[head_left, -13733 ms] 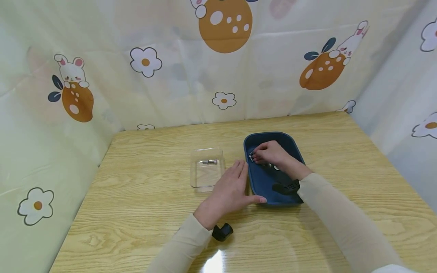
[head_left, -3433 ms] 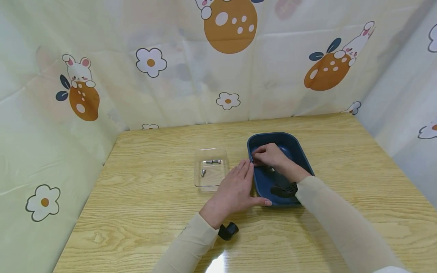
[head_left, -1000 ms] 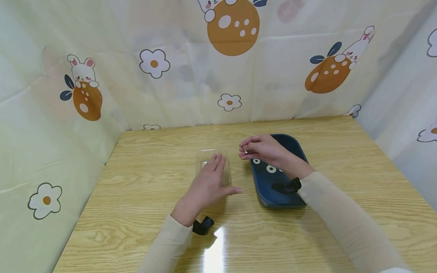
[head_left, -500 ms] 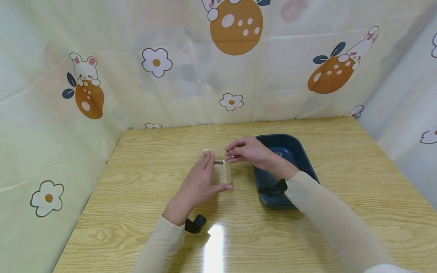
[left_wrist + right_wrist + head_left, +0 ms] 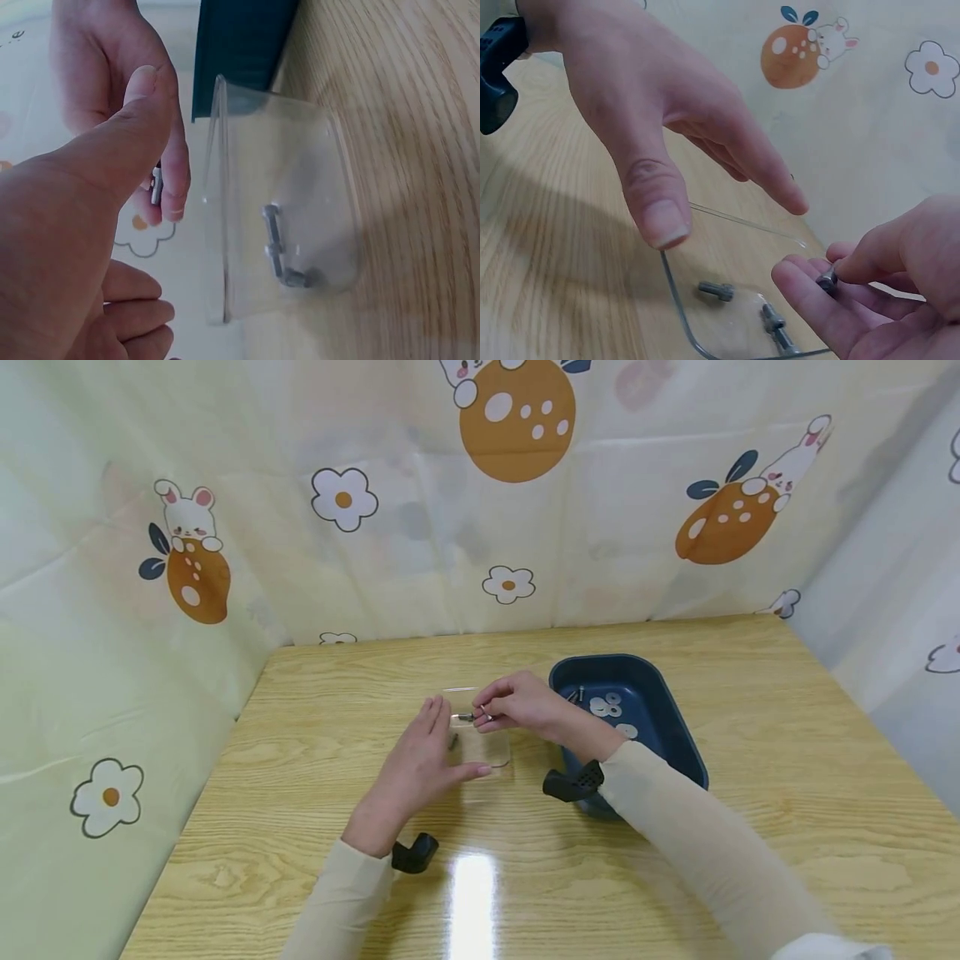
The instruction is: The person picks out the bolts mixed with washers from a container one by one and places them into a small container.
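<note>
My right hand [image 5: 525, 706] pinches a small metal bolt [image 5: 827, 279] between thumb and fingers, above the clear plastic box [image 5: 491, 758]. In the right wrist view, one short bolt [image 5: 717, 291] lies in the box, apart from bolts [image 5: 778, 330] lying end to end. The left wrist view shows these bolts [image 5: 273, 229] through the clear wall. My left hand [image 5: 408, 777] is at the box's left side with its fingers extended and thumb apart; whether it touches the box I cannot tell.
To the right stands a dark blue tray [image 5: 678, 735], partly behind my right forearm. Several pale washers [image 5: 600, 707] and a few bolts [image 5: 576, 694] lie in it. A printed curtain [image 5: 420, 552] hangs behind the wooden table [image 5: 262, 827].
The right hand has taken a bolt from the tray and carried it left over the box. My left hand has left the tray's rim and moved to the box. Earlier, a short bolt was added there.
</note>
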A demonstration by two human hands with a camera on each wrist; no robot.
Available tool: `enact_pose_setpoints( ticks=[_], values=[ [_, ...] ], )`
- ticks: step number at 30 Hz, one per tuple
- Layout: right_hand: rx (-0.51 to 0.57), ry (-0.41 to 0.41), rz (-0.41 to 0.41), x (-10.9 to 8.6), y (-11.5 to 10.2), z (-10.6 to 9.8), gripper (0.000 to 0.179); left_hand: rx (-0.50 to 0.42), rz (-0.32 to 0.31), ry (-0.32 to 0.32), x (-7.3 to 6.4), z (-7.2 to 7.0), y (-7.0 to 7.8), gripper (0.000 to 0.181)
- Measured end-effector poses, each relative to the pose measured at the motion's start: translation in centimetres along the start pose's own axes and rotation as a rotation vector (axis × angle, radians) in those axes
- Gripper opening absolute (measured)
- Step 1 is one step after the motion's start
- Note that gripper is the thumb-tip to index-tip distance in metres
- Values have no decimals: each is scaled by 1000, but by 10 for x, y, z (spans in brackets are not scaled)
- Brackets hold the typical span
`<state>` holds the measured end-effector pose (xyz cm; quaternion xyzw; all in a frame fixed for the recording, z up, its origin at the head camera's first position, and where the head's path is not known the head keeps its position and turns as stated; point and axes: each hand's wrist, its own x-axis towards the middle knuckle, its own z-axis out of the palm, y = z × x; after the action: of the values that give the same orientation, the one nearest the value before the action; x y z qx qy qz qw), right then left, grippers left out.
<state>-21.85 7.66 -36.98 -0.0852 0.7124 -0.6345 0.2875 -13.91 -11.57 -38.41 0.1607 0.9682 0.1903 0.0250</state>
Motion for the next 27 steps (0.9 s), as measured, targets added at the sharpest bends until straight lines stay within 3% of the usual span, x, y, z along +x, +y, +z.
enact_pose_setpoints(
  ticks=[10,27],
  values=[
    [-17,-4,30,5,1,13,35,9,-51,-28,-1,3,-14,112],
    [16,-66,62,12,6,20,40,36,4,21,-2,10,-16,101]
  ],
)
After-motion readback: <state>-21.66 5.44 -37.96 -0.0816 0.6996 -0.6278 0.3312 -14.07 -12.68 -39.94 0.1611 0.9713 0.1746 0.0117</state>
